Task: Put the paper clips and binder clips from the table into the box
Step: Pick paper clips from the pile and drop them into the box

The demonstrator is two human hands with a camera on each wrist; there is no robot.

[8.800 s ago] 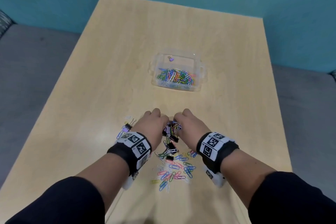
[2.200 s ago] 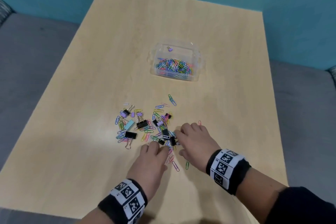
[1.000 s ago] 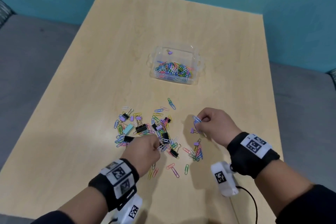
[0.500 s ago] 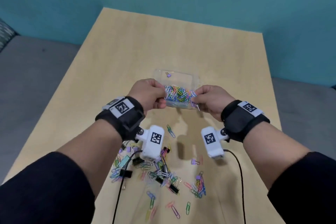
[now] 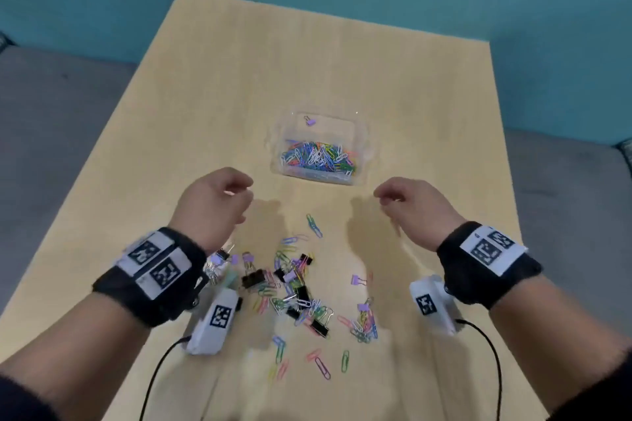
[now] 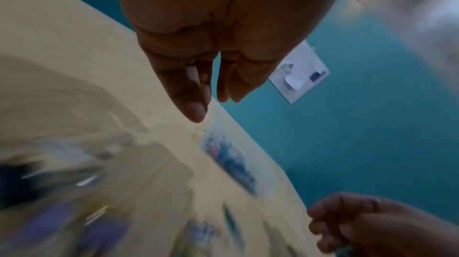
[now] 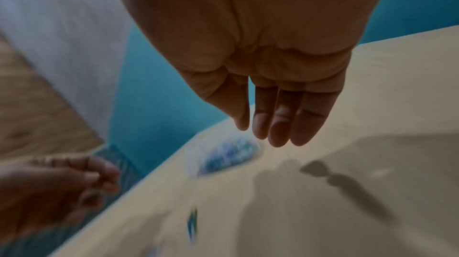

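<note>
A clear plastic box (image 5: 362,154) sits mid-table with a heap of coloured paper clips (image 5: 318,159) and one purple binder clip (image 5: 310,120) inside. Loose paper clips and black and purple binder clips (image 5: 297,287) lie scattered on the table nearer me. My left hand (image 5: 219,205) hovers left of and nearer than the box, fingers relaxed, holding nothing. My right hand (image 5: 407,202) hovers to the box's near right, also empty. In the left wrist view the left fingers (image 6: 191,92) hang straight; in the right wrist view the right fingers (image 7: 283,122) hang straight above the blurred box (image 7: 228,155).
The wooden table (image 5: 307,61) ends at a teal wall at the back, with grey upholstery (image 5: 51,120) on both sides. A white wall plate (image 6: 300,73) shows in the left wrist view. Wrist camera cables (image 5: 492,352) trail toward me.
Half a second ago both hands were at the box's near edge with clips. Now both have pulled back and apart, empty, and more clips lie in the box.
</note>
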